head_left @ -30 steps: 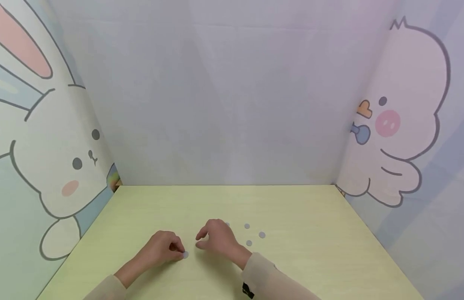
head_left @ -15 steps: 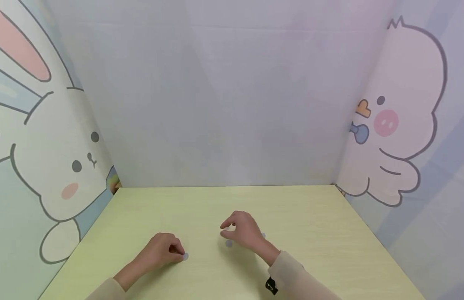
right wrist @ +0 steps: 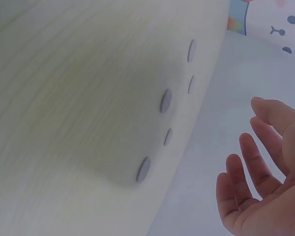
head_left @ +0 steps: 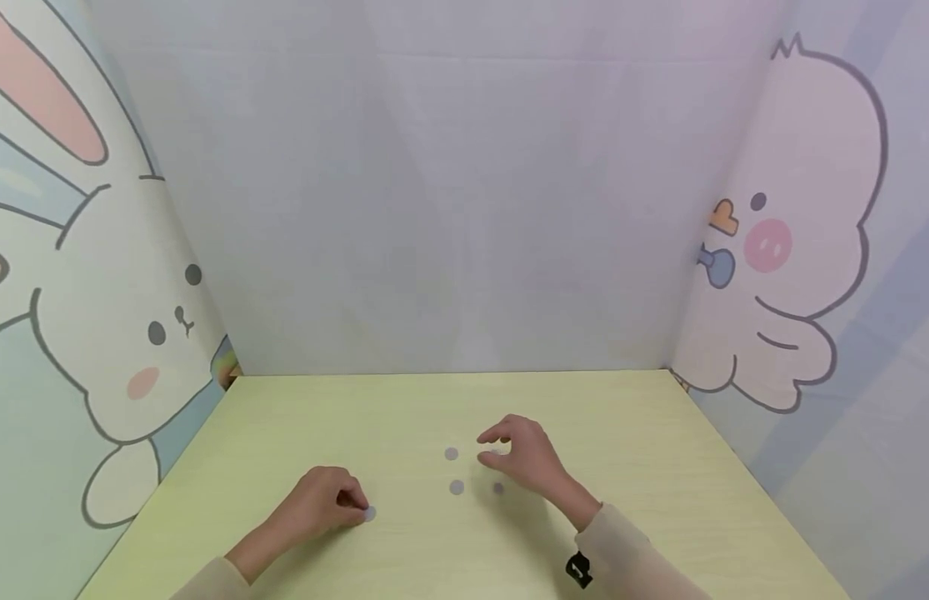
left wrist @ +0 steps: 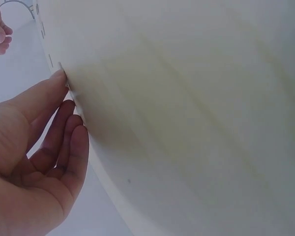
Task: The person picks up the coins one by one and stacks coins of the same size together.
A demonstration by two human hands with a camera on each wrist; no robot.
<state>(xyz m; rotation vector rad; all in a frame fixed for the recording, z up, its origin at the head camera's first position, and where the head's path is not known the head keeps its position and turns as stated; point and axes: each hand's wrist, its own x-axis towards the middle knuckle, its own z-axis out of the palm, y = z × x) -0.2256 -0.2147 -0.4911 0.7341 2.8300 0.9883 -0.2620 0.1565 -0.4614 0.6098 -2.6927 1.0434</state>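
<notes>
My left hand point(head_left: 322, 500) rests low at the table, its thumb and index finger pinching the edge of a small grey disc point(head_left: 370, 513). In the left wrist view that disc point(left wrist: 61, 67) shows only as a thin sliver at the thumb tip. My right hand point(head_left: 530, 454) hovers over the table, holding nothing, thumb and fingers parted and loosely bent. Around it lie several flat grey discs, among them a far one point(head_left: 452, 453), a nearer one point(head_left: 457, 487) and a smaller one point(head_left: 497, 488). Another disc point(head_left: 496, 452) is partly hidden behind its fingers.
The pale yellow wood-grain table point(head_left: 621, 517) ends at a plain light curtain point(head_left: 464, 208) behind. Side curtains carry a cartoon rabbit point(head_left: 119, 317) on the left and a cartoon chick point(head_left: 809, 183) on the right. A black tag point(head_left: 579, 570) shows by the right sleeve.
My right hand has moved right from beside the left hand, uncovering discs and now covering one at the right. My left hand stays at its disc.
</notes>
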